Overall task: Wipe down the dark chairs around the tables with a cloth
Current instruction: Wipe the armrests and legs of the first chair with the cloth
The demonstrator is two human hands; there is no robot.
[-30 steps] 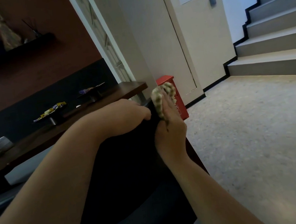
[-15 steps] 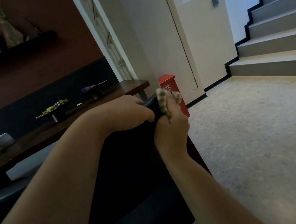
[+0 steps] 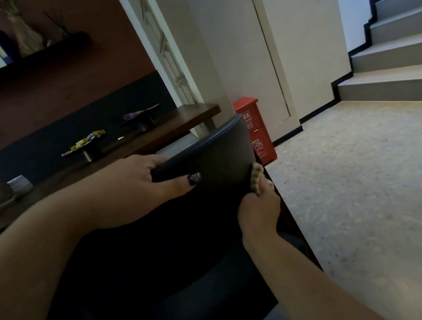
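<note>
My left hand (image 3: 136,182) grips the top edge of the dark chair (image 3: 212,157) backrest. My right hand (image 3: 259,207) pinches the cloth (image 3: 257,178) against its right edge. Far left stands a wooden table (image 3: 172,126); speckled floor (image 3: 373,190) runs right to stairs (image 3: 401,49).

Both hands (image 3: 257,211) hold the dark chair (image 3: 219,153), one pressing a cloth (image 3: 257,179).

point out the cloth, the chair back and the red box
cloth (image 3: 257,177), head view, patterned bunch above the right hand's fingers
chair back (image 3: 220,155), head view, middle of the dark padded back
red box (image 3: 258,136), head view, front face
</note>
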